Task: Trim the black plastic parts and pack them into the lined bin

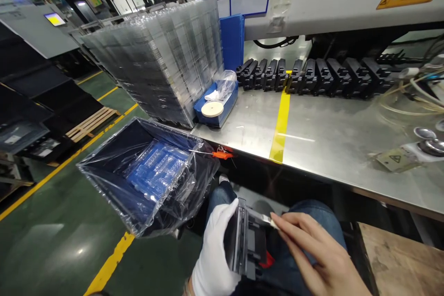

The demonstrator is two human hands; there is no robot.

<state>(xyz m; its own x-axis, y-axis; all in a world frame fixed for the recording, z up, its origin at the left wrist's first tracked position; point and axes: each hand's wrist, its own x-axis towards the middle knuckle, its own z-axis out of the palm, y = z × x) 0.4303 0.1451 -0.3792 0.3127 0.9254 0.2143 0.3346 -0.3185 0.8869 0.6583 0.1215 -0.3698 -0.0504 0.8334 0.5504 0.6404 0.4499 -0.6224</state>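
Held low over the lap is a black plastic part [247, 240]. My left hand [215, 252], in a white glove, is wrapped round its left side. My right hand [312, 245] is bare and pinches a small, thin pale tool [268, 220] between thumb and fingers, its tip at the part's upper right edge. Something red [267, 260] shows beside the part's lower right. Several similar black parts [322, 76] stand upright in a row along the back of the metal table [319, 134].
A lined bin [104, 196] with blue trays stands left, beside stacked clear trays [163, 55]. On the table are a blue box [224, 116] with a white disc and a yellow tape strip [282, 125]. An orange-handled tool [222, 155] hangs at its edge. Cables lie right.
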